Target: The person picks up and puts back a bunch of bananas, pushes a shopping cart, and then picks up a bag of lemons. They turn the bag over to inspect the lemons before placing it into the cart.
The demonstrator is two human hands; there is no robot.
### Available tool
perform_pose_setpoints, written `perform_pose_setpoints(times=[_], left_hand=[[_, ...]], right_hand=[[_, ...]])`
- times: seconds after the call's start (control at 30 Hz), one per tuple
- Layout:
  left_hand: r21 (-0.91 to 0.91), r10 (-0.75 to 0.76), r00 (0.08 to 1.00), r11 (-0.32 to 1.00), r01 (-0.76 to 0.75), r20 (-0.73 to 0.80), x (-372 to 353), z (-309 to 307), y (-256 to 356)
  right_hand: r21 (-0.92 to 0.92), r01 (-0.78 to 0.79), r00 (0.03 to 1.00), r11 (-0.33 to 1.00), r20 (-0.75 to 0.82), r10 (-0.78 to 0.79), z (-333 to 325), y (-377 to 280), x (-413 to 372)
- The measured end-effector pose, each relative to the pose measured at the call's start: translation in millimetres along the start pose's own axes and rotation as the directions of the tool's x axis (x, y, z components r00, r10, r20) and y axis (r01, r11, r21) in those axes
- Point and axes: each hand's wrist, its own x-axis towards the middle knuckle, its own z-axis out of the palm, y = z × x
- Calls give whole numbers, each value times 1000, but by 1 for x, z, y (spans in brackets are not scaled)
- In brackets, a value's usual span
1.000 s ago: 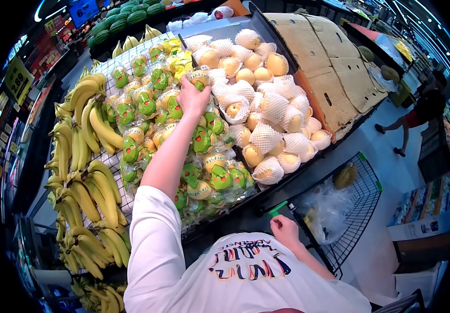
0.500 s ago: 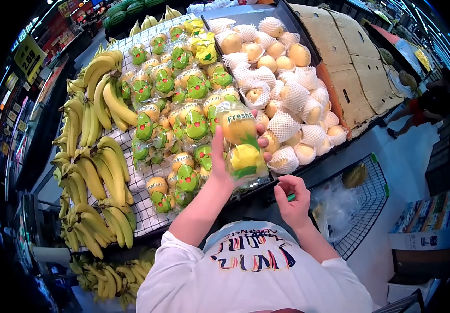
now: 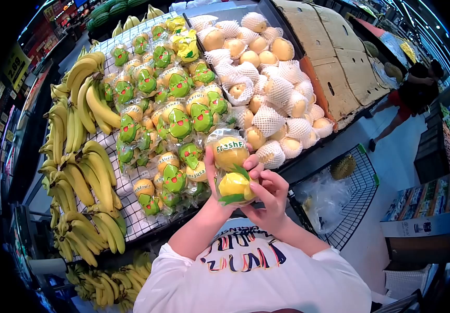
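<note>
Clear plastic pack of yellow fruit (image 3: 231, 168) sits betw. both hands: left hand (image 3: 210, 177) fingers wrapped round it, right hand (image 3: 270, 201) fingers pinching its lower end. Beyond fingertips: green-labelled bagged fruit pile (image 3: 175, 107) and white foam-netted pears (image 3: 269, 91). Left of them: yellow bananas (image 3: 84, 161). Right of fingers, black wire cart (image 3: 363, 182) holds spiky durian (image 3: 343, 167) and clear plastic bags (image 3: 321, 201).

Left: bananas (image 3: 86, 156) beside the fruit packs (image 3: 175, 112).
Right: netted pears (image 3: 269, 86), cardboard (image 3: 340, 57) beyond them.
Near me: fruit bag (image 3: 229, 156) before the packs; shopping cart (image 3: 363, 193) at my right.
</note>
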Motion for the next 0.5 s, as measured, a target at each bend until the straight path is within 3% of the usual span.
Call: perform_pose_setpoints(times=[0.5], left_hand=[[-58,-65,997,996,67,40,-5,-7,-14]], right_hand=[[-7,85,996,996,-32,-85,0,-2,-17]])
